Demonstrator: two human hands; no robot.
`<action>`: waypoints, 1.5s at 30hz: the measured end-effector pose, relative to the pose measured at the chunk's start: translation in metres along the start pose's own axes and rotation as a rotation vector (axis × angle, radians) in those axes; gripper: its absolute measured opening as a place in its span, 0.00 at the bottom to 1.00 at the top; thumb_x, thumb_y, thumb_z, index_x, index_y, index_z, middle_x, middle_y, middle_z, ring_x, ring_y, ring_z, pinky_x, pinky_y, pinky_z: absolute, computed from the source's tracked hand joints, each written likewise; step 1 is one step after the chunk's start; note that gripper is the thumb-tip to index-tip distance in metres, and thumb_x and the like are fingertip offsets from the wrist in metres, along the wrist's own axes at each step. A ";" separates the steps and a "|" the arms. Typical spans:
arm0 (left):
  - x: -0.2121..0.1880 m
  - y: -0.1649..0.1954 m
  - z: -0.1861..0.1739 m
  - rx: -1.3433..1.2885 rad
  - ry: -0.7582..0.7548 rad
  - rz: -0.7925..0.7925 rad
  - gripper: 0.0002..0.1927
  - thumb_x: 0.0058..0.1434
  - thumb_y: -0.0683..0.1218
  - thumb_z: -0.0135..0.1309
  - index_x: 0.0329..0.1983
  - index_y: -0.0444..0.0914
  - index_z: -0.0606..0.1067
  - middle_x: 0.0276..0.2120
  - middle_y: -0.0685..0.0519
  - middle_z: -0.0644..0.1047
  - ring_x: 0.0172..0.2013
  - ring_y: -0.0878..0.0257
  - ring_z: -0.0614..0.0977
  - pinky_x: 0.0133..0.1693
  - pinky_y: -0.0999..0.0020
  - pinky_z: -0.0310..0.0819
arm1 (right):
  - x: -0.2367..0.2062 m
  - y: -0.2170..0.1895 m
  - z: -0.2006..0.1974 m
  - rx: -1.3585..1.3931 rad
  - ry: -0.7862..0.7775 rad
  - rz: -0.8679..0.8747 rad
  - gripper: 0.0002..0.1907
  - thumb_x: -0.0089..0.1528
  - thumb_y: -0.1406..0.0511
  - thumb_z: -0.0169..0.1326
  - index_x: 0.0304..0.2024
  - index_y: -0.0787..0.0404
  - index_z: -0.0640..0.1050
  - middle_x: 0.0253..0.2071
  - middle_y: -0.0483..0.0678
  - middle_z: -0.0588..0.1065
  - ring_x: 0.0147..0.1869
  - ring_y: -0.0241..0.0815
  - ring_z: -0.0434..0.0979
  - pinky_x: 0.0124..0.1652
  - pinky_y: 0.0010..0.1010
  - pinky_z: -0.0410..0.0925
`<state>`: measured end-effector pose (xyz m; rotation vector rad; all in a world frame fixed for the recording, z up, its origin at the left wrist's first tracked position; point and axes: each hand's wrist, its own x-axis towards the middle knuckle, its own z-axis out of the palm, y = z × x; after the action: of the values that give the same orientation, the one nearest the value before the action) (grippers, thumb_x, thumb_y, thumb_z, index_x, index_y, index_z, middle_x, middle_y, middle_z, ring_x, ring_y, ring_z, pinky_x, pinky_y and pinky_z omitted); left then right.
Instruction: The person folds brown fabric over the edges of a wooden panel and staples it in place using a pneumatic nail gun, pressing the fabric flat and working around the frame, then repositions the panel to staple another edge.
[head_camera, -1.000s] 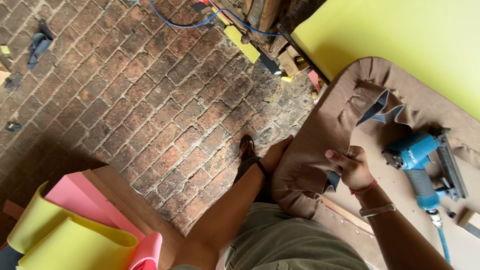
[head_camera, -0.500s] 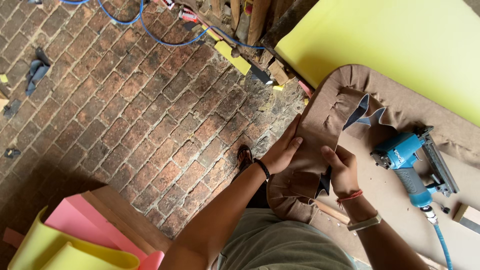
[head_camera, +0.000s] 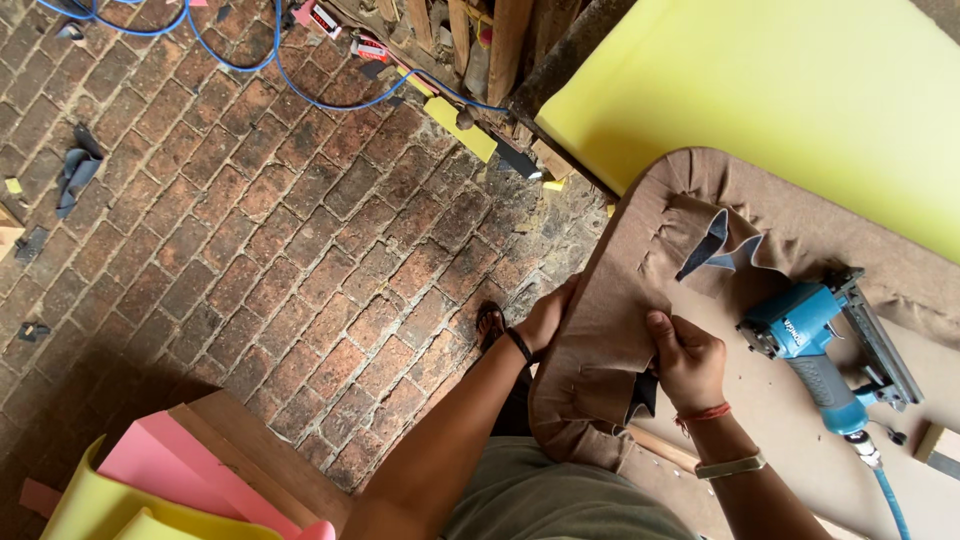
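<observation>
Now your right hand (head_camera: 688, 360) has closed its fingers on a fold of the brown fabric (head_camera: 600, 340) near the blue staple gun (head_camera: 815, 345) — pinched tight. Your left hand (head_camera: 545, 318) has slid to the panel's outer edge, farther from the gun, cupping the fabric there — so the corner wrap is being drawn taut.

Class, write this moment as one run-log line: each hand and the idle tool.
left hand: steadies brown fabric at panel edge | right hand: pinches fabric fold | blue staple gun: lying on board, untouched
</observation>
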<state>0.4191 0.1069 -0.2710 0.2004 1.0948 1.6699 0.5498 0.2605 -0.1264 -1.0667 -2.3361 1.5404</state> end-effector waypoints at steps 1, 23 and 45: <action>-0.001 0.008 0.006 0.127 0.025 0.055 0.37 0.77 0.62 0.24 0.80 0.34 0.45 0.71 0.40 0.53 0.70 0.51 0.56 0.68 0.56 0.51 | 0.000 0.002 -0.001 0.015 -0.011 0.010 0.22 0.68 0.57 0.56 0.24 0.66 0.78 0.15 0.43 0.69 0.18 0.29 0.66 0.20 0.26 0.61; -0.074 0.097 0.152 1.965 0.241 0.270 0.43 0.68 0.62 0.30 0.75 0.26 0.50 0.76 0.36 0.46 0.77 0.46 0.44 0.73 0.54 0.32 | -0.008 0.020 -0.164 -0.995 0.246 -0.218 0.43 0.49 0.53 0.75 0.57 0.68 0.71 0.45 0.60 0.79 0.48 0.59 0.80 0.45 0.46 0.72; -0.078 0.075 0.164 1.796 0.182 0.277 0.53 0.59 0.66 0.40 0.72 0.19 0.48 0.74 0.27 0.44 0.76 0.41 0.42 0.74 0.54 0.28 | 0.041 -0.099 -0.084 -0.734 -0.306 -0.272 0.24 0.54 0.56 0.66 0.48 0.64 0.81 0.36 0.55 0.82 0.36 0.45 0.82 0.39 0.35 0.74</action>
<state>0.5005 0.1328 -0.0938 1.3548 2.4806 0.4102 0.5124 0.3268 -0.0140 -0.5797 -3.2108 0.7910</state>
